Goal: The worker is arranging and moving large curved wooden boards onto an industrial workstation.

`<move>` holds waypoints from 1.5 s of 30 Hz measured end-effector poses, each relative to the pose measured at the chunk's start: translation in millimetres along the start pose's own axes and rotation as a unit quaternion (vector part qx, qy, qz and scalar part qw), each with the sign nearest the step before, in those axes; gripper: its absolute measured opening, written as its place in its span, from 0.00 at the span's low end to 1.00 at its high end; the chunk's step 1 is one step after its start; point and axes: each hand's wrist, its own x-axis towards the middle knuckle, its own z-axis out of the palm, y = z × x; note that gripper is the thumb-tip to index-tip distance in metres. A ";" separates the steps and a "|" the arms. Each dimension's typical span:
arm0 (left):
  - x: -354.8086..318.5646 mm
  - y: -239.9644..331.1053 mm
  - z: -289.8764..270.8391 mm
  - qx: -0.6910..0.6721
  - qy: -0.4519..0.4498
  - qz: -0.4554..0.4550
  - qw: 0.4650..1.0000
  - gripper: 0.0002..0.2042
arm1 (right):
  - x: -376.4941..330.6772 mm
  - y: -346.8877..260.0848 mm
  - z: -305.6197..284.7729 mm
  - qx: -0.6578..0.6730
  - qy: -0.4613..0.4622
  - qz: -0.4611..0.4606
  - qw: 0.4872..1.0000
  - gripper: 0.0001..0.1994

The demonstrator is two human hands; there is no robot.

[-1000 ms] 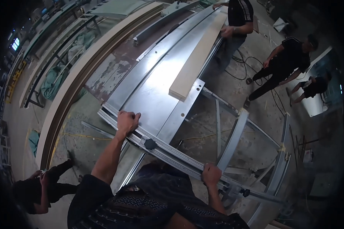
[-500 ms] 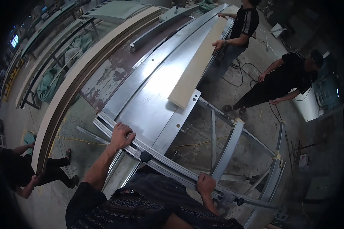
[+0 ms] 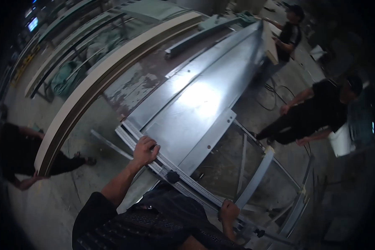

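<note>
A long grey metal sheet (image 3: pixel 196 108) lies on a steel frame and stretches away from me. Across its near end runs a narrow metal rail (image 3: pixel 187 183) with a black knob (image 3: pixel 173 177). My left hand (image 3: pixel 145 151) is closed over the rail's left part. My right hand (image 3: pixel 229 210) grips the same rail further right, near the frame's corner. At the far end a person in black (image 3: pixel 289 35) holds a pale board on edge at the sheet's end.
A second person in black (image 3: pixel 316 114) bends forward right of the frame. Another crouches at the left (image 3: pixel 21 154) beside a long curved pale beam (image 3: pixel 108 79). Open frame bars (image 3: pixel 258 179) lie to my right, cables on the concrete floor beyond.
The pale board that lay flat on the sheet is now up at the far end with the far person. The view has shifted forward; both hands stay on the rail.
</note>
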 end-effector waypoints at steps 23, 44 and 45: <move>0.1 2.6 0.8 0.016 -0.022 -0.053 0.998 0.07 | -0.8 -5.3 -3.9 0.000 0.011 0.009 1.000 0.18; 2.5 3.4 2.2 0.025 -0.024 -0.040 0.999 0.07 | 1.5 -1.1 -1.6 0.005 -0.002 0.020 1.000 0.18; 2.7 3.4 2.3 0.028 -0.023 -0.038 0.999 0.07 | 1.6 -1.6 -1.7 0.010 0.001 0.019 1.000 0.18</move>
